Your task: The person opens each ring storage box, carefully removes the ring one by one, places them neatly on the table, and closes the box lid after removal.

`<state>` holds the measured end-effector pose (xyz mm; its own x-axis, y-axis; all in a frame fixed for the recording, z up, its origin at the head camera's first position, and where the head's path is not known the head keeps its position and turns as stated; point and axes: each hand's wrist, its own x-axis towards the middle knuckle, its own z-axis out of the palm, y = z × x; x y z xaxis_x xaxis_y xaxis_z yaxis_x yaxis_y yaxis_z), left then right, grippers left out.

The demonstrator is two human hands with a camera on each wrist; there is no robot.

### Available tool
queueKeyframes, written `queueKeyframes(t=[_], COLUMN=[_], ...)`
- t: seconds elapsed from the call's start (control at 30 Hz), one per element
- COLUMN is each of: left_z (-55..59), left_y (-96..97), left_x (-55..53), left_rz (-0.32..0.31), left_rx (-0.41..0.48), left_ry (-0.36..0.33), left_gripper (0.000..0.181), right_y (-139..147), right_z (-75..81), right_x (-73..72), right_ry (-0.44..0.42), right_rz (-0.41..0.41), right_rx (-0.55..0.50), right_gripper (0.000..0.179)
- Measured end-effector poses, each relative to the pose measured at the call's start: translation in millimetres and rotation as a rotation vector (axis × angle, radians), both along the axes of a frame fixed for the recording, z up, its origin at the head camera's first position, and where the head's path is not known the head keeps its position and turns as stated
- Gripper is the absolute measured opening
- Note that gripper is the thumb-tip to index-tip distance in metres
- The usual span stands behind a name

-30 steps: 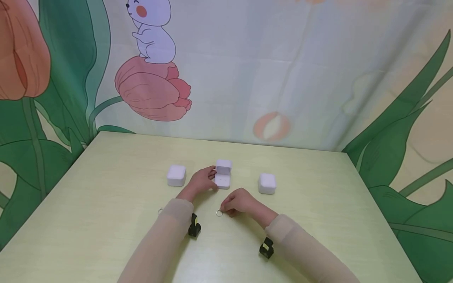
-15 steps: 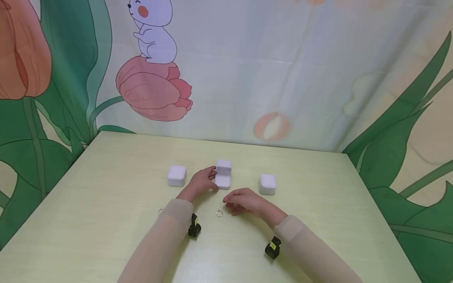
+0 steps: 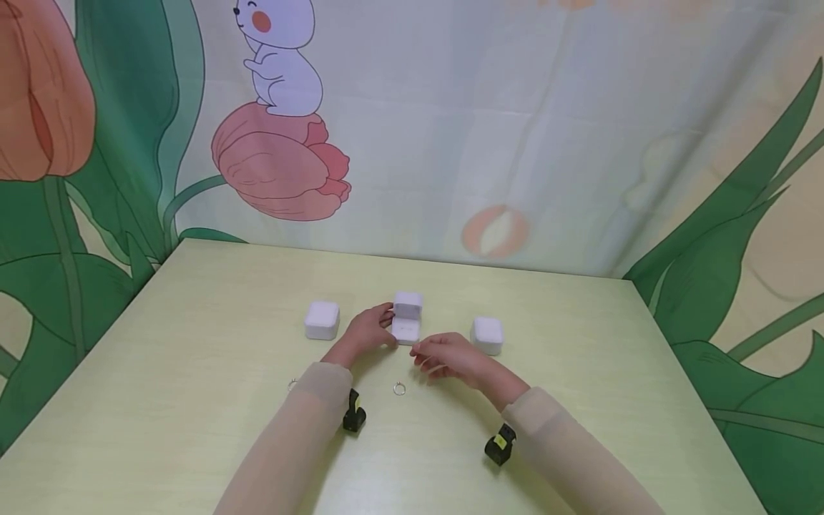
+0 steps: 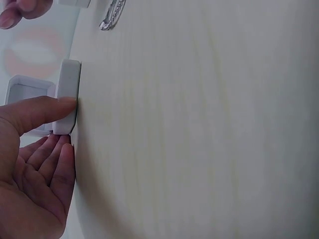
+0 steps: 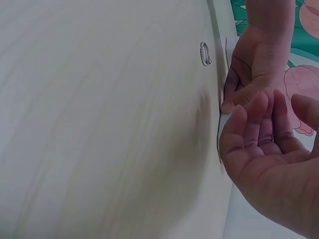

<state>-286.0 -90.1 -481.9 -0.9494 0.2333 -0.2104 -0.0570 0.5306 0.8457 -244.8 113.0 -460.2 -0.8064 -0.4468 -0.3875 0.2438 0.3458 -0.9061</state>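
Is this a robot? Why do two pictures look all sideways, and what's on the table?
No robot here, just a person's two bare hands. The wide picture comes from a camera on the head, looking forward and down. The sideways ones come from cameras on the wrists, so they tilt with the arms; the little black gadget by each wrist is probably one of them.

On the table stands an open box, with a closed box to its left and another closed box to its right, all white. One ring lies out in the open, nearer the person; another ring peeks out beside the left sleeve.

The left hand holds the open box, thumb on the front. The right hand is close by, fingers loosely bent, and I see nothing in it.
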Motion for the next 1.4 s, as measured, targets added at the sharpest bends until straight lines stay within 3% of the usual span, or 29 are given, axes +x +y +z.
queueKeyframes(t=[0.83,1.4], left_z=[1.5,-1.8], left_y=[-0.4,-0.6], left_x=[0.0,-1.6], left_rz=[0.001,0.006], left_rx=[-0.035,-0.027], left_ry=[0.009,0.005], left_gripper=[0.089,0.090], right_y=[-0.2,-6.0], right_z=[29.0,48.6], right_x=[-13.2,-26.4], right_ry=[0.055,0.160], right_rz=[-0.103,-0.212], right_rx=[0.002,0.020], right_gripper=[0.039,0.043])
